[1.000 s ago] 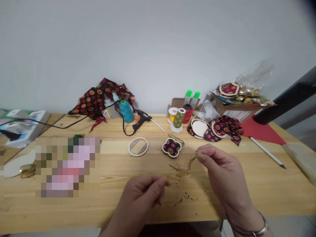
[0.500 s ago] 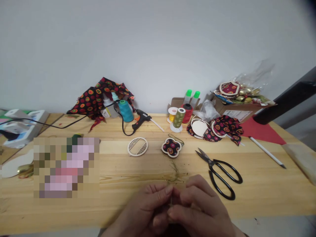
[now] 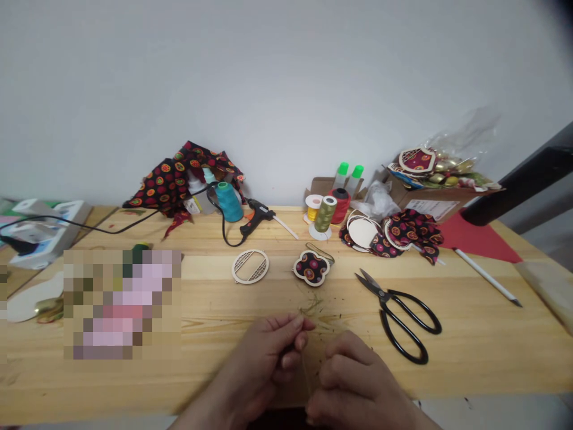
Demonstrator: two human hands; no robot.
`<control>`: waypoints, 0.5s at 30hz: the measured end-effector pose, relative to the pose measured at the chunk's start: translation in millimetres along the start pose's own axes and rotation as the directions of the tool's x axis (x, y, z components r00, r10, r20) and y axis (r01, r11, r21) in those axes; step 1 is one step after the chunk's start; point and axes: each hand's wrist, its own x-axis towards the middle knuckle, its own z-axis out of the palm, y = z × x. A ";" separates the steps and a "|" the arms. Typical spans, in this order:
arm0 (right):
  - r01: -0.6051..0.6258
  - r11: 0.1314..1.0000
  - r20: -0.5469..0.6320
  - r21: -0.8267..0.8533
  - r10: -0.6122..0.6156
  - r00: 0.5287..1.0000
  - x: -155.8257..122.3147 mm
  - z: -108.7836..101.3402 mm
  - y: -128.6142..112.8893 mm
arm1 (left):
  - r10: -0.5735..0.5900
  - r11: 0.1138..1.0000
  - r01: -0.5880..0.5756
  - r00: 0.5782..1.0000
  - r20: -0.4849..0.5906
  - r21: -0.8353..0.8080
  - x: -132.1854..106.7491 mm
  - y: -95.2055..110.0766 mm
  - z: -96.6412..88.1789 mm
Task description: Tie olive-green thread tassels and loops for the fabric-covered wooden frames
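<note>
Near the table's front edge, my left hand (image 3: 280, 346) pinches a thin pale-green thread (image 3: 307, 367) between thumb and forefinger. From there the thread runs down toward my right hand (image 3: 356, 382), whose curled fingers seem closed on its lower part; the fingertips are partly hidden. Just beyond the hands lie loose green thread scraps (image 3: 313, 303). Farther off is a flower-shaped wooden piece (image 3: 311, 268) covered in dark patterned fabric, with a cord loop behind it. An oval wooden lattice frame (image 3: 250, 267) rests to its left. Black-handled scissors (image 3: 390, 310) lie open to the right.
At the back stand a teal thread cone (image 3: 230, 203), a glue gun (image 3: 258, 217), a green thread spool (image 3: 326, 215) and a cardboard box (image 3: 425, 203). A white pen (image 3: 486, 276) lies at right. On the left are a power strip (image 3: 67, 224) and a blurred-out pink object (image 3: 129, 298).
My hands have moved apart, the left slightly up and left, the right slightly down. The thread now shows stretched between them.
</note>
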 end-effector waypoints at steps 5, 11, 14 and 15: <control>0.020 0.999 0.032 0.046 -0.022 0.999 -1.5 2.5 5.3 | 0.004 0.999 -0.005 1.000 -0.007 -0.046 7.1 12.1 -0.7; -0.008 0.999 -0.020 0.037 0.009 1.000 -1.3 9.2 13.0 | 0.096 0.993 -0.096 0.995 -0.004 -0.063 17.3 34.8 -0.4; -0.014 0.998 -0.023 0.064 0.016 1.000 1.4 6.4 13.1 | 0.153 0.986 -0.153 0.988 -0.009 -0.069 20.1 46.1 0.4; -0.020 0.997 -0.031 0.072 0.023 0.999 1.9 5.2 13.0 | 0.170 0.983 -0.171 0.985 -0.008 -0.072 20.6 49.2 1.0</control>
